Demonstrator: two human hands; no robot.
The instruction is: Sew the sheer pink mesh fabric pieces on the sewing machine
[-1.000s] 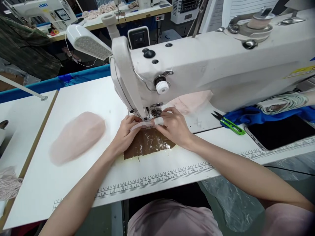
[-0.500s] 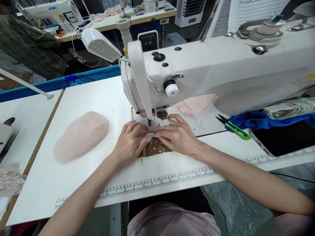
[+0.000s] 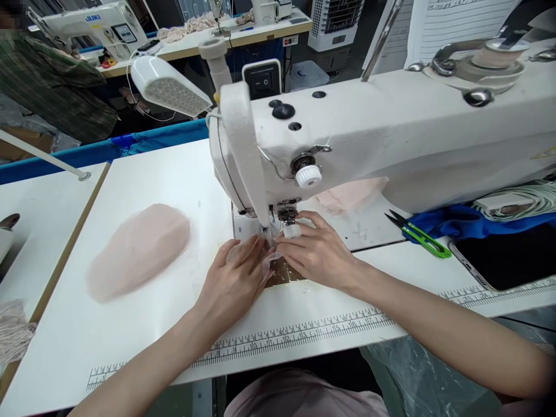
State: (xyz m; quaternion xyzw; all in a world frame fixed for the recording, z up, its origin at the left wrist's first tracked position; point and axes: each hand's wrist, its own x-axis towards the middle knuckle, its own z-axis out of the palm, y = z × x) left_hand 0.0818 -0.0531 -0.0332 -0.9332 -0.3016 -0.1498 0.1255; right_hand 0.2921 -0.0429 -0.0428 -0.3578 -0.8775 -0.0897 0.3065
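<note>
A narrow strip of sheer pale fabric (image 3: 270,262) lies under the needle area of a white sewing machine (image 3: 369,121). My left hand (image 3: 234,278) is on its left side, the fingers bent over the fabric and gripping its edge. Across from it, my right hand (image 3: 315,249) pinches the strip between thumb and fingers, close to the presser foot. Beneath the hands shows a brown, shiny, plastic-covered patch (image 3: 285,272). The fingertips partly hide the fabric and the needle.
Sheer pink fabric pieces (image 3: 141,252) lie left; another pink piece (image 3: 350,194) sits behind the machine. Green-handled thread snips (image 3: 421,234) and a phone (image 3: 508,255) are on the right. A printed ruler (image 3: 299,336) runs along the front edge. Another person's sleeve (image 3: 56,87) appears upper left.
My left hand has turned and shifted slightly down, and the fabric strip between the hands now angles more toward me. My right hand stays by the presser foot. The view has shifted slightly.
</note>
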